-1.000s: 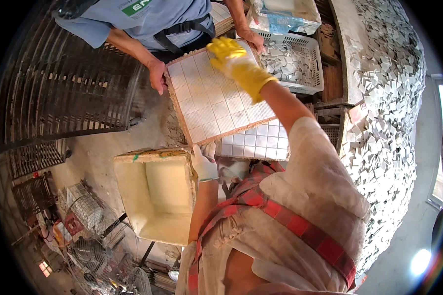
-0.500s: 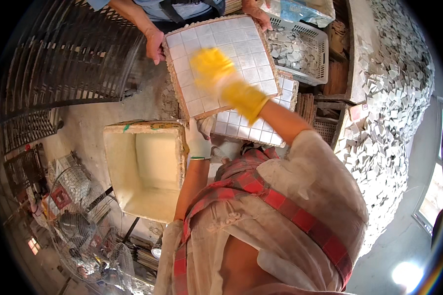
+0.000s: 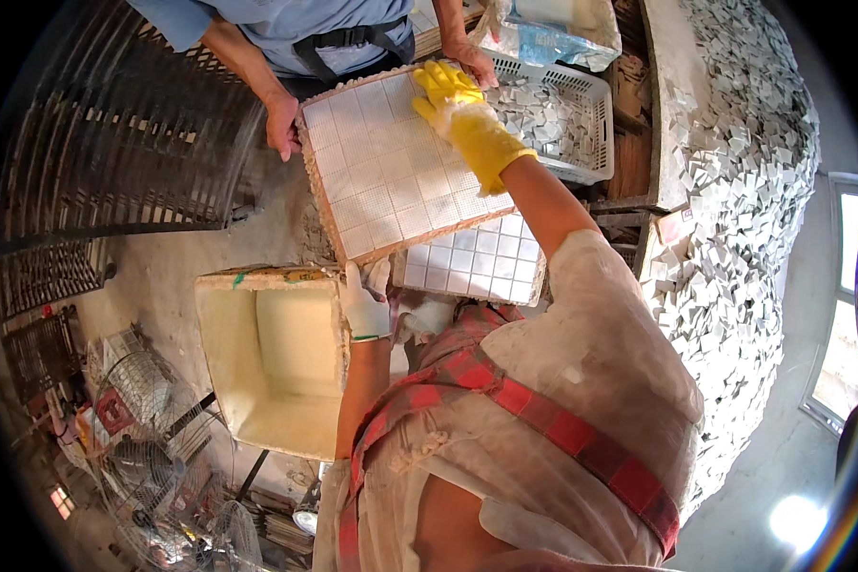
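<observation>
Since half a second before, the yellow-gloved right hand [image 3: 445,88] had slid from the middle of the tile sheet [image 3: 391,167] up to its far right corner, and the co-worker's blue-shirted body had come back into view at the top. That square sheet of small white tiles lay tilted on a board, its near edge overlapping a second tile sheet [image 3: 477,262] just below it. The right hand rested flat on the sheet, fingers spread and pressed against the tiles, gripping nothing. The left hand [image 3: 365,300], in a white glove, sat at the sheet's near edge, beside the rim of a cream-coloured box [image 3: 221,353]; whether its fingers were curled round anything could not be told. Across the sheet, a co-worker's hand [image 3: 283,124] held the far left edge, and their other hand [image 3: 472,62] touched the far corner. Just right of it stood a white plastic basket [image 3: 582,133] of loose tile pieces, with a heap of tile pieces [image 3: 734,219] beyond.
</observation>
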### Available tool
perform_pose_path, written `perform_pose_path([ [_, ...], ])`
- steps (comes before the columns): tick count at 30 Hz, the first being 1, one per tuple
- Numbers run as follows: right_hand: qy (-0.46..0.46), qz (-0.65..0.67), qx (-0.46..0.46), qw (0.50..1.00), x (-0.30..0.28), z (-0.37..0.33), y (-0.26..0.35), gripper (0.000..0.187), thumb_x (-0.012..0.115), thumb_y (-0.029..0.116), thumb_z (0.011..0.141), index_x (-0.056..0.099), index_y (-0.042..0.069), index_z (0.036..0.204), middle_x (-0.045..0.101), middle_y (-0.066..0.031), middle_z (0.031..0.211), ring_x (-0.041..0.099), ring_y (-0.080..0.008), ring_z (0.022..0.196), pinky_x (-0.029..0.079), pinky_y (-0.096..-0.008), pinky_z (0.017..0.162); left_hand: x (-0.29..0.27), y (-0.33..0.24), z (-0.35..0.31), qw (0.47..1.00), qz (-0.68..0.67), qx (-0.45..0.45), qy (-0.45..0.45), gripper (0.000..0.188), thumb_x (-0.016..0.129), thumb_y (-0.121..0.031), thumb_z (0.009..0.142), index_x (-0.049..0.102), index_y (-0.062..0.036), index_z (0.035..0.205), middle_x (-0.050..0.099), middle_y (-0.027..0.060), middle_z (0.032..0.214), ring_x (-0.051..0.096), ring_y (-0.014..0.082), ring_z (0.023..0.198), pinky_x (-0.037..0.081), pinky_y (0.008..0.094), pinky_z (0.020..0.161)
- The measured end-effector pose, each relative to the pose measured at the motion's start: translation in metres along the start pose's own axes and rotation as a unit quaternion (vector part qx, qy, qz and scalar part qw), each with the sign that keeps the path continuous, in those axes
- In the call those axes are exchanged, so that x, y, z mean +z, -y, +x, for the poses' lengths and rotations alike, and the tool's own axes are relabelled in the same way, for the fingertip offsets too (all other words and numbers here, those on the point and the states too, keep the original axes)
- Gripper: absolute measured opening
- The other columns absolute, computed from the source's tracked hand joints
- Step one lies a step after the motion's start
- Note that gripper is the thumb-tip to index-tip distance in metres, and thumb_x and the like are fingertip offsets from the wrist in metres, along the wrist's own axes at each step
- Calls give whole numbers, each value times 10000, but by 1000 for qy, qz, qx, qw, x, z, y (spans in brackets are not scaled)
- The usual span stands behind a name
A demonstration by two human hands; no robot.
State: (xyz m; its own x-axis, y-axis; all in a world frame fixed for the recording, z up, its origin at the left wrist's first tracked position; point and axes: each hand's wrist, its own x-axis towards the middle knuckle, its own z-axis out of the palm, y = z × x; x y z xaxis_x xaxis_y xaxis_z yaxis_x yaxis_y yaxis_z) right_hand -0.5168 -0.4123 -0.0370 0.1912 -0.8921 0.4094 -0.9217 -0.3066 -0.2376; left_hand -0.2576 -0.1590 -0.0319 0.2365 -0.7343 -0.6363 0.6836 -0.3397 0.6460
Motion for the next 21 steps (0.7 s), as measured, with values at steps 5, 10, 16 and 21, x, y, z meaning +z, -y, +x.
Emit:
perform_pose_path([
  [5, -87, -48, 94, 991, 23, -9, -8, 639, 585, 483, 871, 506, 71, 1354, 457, -202, 1439, 438, -368, 1333, 331, -411, 1126, -14, 4, 14, 1000, -7, 6, 17, 483, 538, -300, 1008, 492, 115, 1252, 604, 245, 1217, 628, 320, 1130, 544, 351, 975],
  [10, -21, -50, 187, 981, 22, -5, 17, 666, 593, 497, 858, 499, 59, 1350, 462, -225, 1411, 402, -396, 1343, 304, -464, 1130, -16, 0, 7, 997, 38, 30, 60, 451, 520, -268, 1019, 483, 111, 1260, 607, 233, 1221, 618, 300, 1148, 528, 368, 1000],
  [16, 37, -16, -76, 996, -1, -13, 106, 678, 559, 441, 877, 462, 20, 1399, 449, -223, 1449, 415, -412, 1331, 271, -501, 1146, -44, 12, 26, 964, 209, 145, 73, 413, 510, -247, 1024, 483, 105, 1240, 615, 226, 1208, 640, 260, 1082, 550, 361, 953],
  [21, 73, -19, -286, 955, -33, -19, 148, 474, 516, 313, 952, 522, 70, 1359, 461, -157, 1461, 394, -345, 1369, 251, -467, 1176, -15, -13, 0, 997, -35, -7, 73, 333, 488, -234, 1023, 482, 81, 1130, 568, 280, 1240, 594, 319, 1174, 531, 409, 998],
])
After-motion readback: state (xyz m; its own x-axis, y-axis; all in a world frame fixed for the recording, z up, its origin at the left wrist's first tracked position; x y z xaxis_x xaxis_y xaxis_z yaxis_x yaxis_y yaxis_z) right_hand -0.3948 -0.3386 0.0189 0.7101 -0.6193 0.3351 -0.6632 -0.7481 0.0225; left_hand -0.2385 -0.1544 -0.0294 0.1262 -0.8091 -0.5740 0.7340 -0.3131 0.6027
